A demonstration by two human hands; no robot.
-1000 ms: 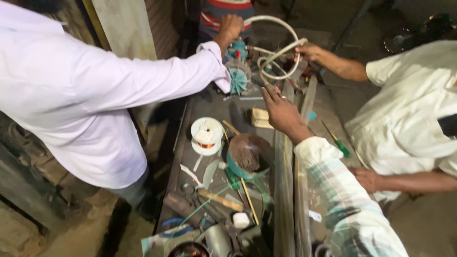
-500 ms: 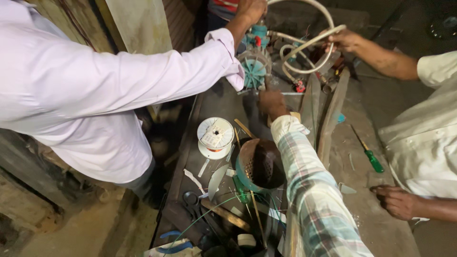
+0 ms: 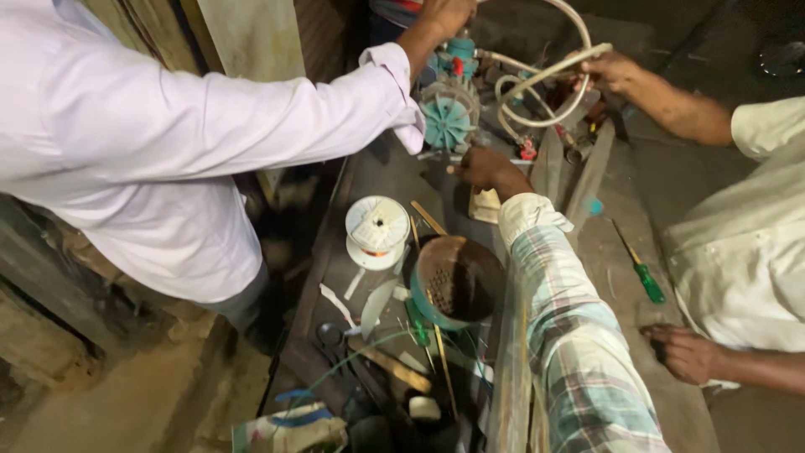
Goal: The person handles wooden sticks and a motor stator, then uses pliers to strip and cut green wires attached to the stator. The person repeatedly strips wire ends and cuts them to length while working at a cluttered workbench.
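My right hand [image 3: 484, 168], at the end of a plaid sleeve, reaches across the work bench with its fingers curled. It sits just below a small pump motor with a teal fan [image 3: 446, 122]. A pale tip shows at my fingertips; I cannot tell whether I grip anything. My left hand is out of view. A person in a pale shirt on the left rests a hand [image 3: 444, 13] on top of the motor. A second person on the right holds a looped white hose [image 3: 537, 92] with one hand [image 3: 612, 71].
A white wire spool [image 3: 377, 231], a rusty round cover with a teal rim [image 3: 457, 281] and loose tools lie on the dark bench. A green-handled screwdriver [image 3: 646, 278] lies to the right, near the second person's other hand [image 3: 688, 352].
My right hand has moved forward and left, closer to the fan. The view has shifted nearer to the bench.
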